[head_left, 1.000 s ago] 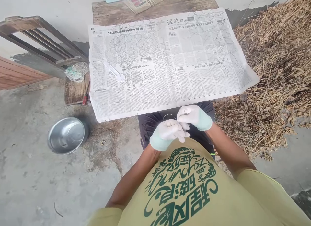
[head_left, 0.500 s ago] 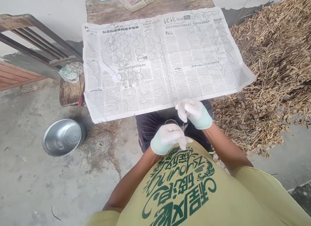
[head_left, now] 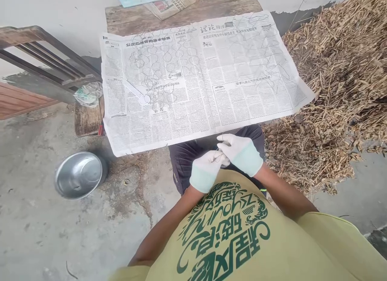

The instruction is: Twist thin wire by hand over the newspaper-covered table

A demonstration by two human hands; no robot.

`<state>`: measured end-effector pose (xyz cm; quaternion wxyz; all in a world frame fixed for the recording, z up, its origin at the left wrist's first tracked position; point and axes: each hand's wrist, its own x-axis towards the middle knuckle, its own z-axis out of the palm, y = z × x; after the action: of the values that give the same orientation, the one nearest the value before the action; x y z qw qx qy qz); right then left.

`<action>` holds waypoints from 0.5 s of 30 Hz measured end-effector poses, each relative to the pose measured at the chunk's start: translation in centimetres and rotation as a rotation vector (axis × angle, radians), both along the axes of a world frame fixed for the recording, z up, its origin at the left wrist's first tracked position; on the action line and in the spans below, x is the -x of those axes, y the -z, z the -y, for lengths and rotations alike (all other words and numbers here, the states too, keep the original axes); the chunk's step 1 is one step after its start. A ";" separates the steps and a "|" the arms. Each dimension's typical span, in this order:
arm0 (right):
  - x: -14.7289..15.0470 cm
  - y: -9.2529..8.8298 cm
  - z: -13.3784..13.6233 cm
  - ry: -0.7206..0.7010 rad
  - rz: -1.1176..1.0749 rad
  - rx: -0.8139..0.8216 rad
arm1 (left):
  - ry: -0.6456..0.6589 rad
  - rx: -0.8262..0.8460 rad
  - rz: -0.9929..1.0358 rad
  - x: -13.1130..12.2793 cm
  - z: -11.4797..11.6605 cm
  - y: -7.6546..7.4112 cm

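Right hand (head_left: 242,152) has come down against the left hand (head_left: 207,170) — half a second ago a gap lay between them, with an open curve of thin wire (head_left: 218,150) showing over the left hand; now little of that curve can be seen. Both hands wear white gloves with pale green cuffs and meet above the lap, just in front of the table's near edge. The left fingertips are pinched together on the wire. The right thumb and forefinger point toward them, but whether they grip the wire cannot be told.

Ahead, a spread newspaper (head_left: 187,125) covers most of a wooden table (head_left: 229,6). Many wire rings (head_left: 155,66) lie on its left half, looser wire pieces (head_left: 256,47) on its right, and a white spoon-shaped object (head_left: 136,91) near the rings. To the left stands a wooden chair (head_left: 50,39) with a crumpled plastic bag (head_left: 88,94) on its seat; a metal basin (head_left: 79,175) sits on the concrete floor (head_left: 90,236). Dry plant stalks (head_left: 335,95) are heaped at right — beside the table.
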<state>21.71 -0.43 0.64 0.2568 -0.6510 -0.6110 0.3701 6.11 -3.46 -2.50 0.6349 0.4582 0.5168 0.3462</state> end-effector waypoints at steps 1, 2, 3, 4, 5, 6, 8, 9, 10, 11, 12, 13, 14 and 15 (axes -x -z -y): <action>0.1 0.3 0.0 -0.009 0.012 -0.003 | 0.000 -0.005 -0.017 0.0 0.0 0.1; 0.1 0.5 0.0 -0.015 0.012 -0.007 | 0.000 -0.009 -0.030 0.1 0.1 0.2; 0.2 0.8 0.1 -0.011 0.001 -0.012 | 0.002 -0.010 -0.036 0.1 0.1 0.3; 0.2 1.0 0.1 0.000 -0.013 -0.017 | 0.001 -0.009 -0.039 0.1 0.1 0.3; 0.2 1.1 0.2 0.018 -0.027 -0.022 | -0.001 -0.006 -0.037 0.1 0.1 0.4; 0.3 1.2 0.2 0.039 -0.037 -0.023 | -0.001 -0.001 -0.033 0.1 0.1 0.4; 0.2 1.1 0.2 0.087 -0.069 -0.013 | -0.005 0.019 -0.009 0.1 0.0 0.2; 0.1 1.0 0.1 0.105 -0.099 0.001 | -0.005 0.038 0.014 0.1 -0.2 0.1; -0.1 0.9 0.0 0.117 -0.142 0.018 | 0.001 0.061 0.045 0.1 -0.3 -0.1; -0.3 0.7 -0.2 0.121 -0.195 0.033 | 0.009 0.086 0.078 0.1 -0.4 -0.3; -0.5 0.5 -0.3 0.118 -0.250 0.044 | 0.019 0.109 0.105 0.2 -0.5 -0.5; -0.7 0.4 -0.5 0.108 -0.296 0.049 | 0.030 0.127 0.120 0.2 -0.6 -0.6; -1.0 0.2 -0.6 0.094 -0.329 0.050 | 0.039 0.138 0.120 0.3 -0.7 -0.7; -1.2 0.0 -0.7 0.080 -0.343 0.049 | 0.044 0.141 0.106 0.3 -0.6 -0.7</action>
<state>22.92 0.29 0.61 0.3560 -0.6082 -0.5224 0.4800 5.81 -2.83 -1.83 0.6997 0.4045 0.4953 0.3185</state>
